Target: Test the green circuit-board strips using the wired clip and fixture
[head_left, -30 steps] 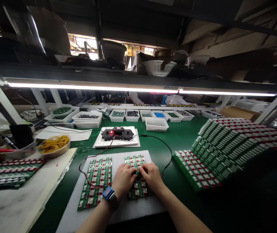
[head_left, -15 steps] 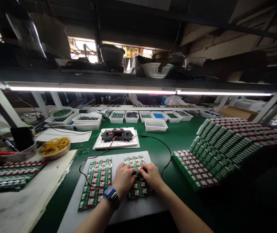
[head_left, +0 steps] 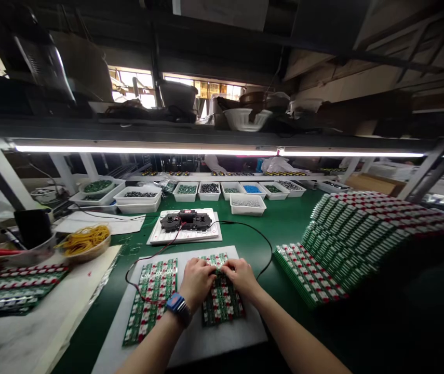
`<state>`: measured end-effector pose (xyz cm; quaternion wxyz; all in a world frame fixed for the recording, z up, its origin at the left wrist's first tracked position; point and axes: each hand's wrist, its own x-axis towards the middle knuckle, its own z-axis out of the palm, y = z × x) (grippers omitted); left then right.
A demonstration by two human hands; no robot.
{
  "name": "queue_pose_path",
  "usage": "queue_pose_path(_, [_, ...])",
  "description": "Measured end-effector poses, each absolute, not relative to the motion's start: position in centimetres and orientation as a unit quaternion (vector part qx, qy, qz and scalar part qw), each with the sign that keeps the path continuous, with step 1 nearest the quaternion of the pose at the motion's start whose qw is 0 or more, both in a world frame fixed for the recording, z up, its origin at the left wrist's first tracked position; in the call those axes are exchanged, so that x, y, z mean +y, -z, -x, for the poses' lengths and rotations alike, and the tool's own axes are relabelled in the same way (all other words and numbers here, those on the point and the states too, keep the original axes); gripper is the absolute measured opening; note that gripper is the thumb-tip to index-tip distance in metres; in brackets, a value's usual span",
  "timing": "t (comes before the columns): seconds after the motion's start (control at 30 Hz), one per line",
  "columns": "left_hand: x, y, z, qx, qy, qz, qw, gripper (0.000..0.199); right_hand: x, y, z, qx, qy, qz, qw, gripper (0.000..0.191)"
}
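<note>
My left hand (head_left: 197,281) and my right hand (head_left: 240,275) meet over the upper part of a green circuit board panel (head_left: 224,306) with rows of white and red parts. Both have their fingers bent and pinched, the tips almost touching each other. Whatever sits between the fingertips is too small to make out. A second circuit board panel (head_left: 152,296) lies to the left, with a red and black wire (head_left: 144,297) across it. Under both panels is a white foam sheet (head_left: 186,353). A watch (head_left: 179,308) is on my left wrist.
Behind the sheet, a black device with wires (head_left: 186,221) rests on a white tray (head_left: 155,237). White bins (head_left: 248,210) of small parts line the back. Tall stacks of board panels (head_left: 346,239) stand at right. Yellow rubber bands (head_left: 85,240) fill a bowl at left.
Both hands have shifted slightly up the right panel, their fingertips drawing closer together. The whole view has moved a little.
</note>
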<state>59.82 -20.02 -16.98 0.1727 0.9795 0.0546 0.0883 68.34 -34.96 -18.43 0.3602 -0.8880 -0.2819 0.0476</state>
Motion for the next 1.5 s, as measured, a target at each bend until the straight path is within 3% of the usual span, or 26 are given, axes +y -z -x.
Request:
queue_pose_path(0.37, [-19.6,17.8,-59.6,0.052,-0.078,-0.977,0.19,0.023,-34.8,19.2,-68.3,-0.283,-0.064,0.88,0.375,0.018])
queue_pose_path(0.83, [-19.3,17.8,-60.2,0.062,-0.028,-0.976,0.206,0.025,-33.7,18.2,-68.3,-0.262,-0.087,0.92,0.278,0.019])
queue_pose_path(1.5, [-19.4,17.7,-60.3,0.068,-0.017,-0.976,0.209,0.024,-33.7,19.6,-67.1,-0.245,0.015,0.92,0.307,0.023])
